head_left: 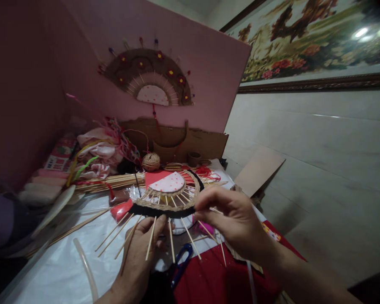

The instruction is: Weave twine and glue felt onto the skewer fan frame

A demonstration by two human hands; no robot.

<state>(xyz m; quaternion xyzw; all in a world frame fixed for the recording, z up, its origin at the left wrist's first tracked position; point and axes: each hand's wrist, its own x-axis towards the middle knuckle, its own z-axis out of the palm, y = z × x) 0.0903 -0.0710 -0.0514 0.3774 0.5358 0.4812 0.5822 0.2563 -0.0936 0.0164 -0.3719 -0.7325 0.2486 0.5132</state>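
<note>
Both hands hold a semicircular fan frame of pale wooden sticks above the near edge of the worktop. The left hand grips it from below, thumb against the black fibre band; the right hand is pinched narrow at the band's right end, though what lies between its fingertips is hidden. The step looks like working black fibre around the sticks; the next move seems to call for a steady left grip and small, taut right-hand pulls.

Blue-handled snips lie near the worktop's near edge, by a red cloth; a tan twine ball sits towards the far edge. Behind, 1 brown flowered fan hangs on a pink panel, left of a framed picture.
</note>
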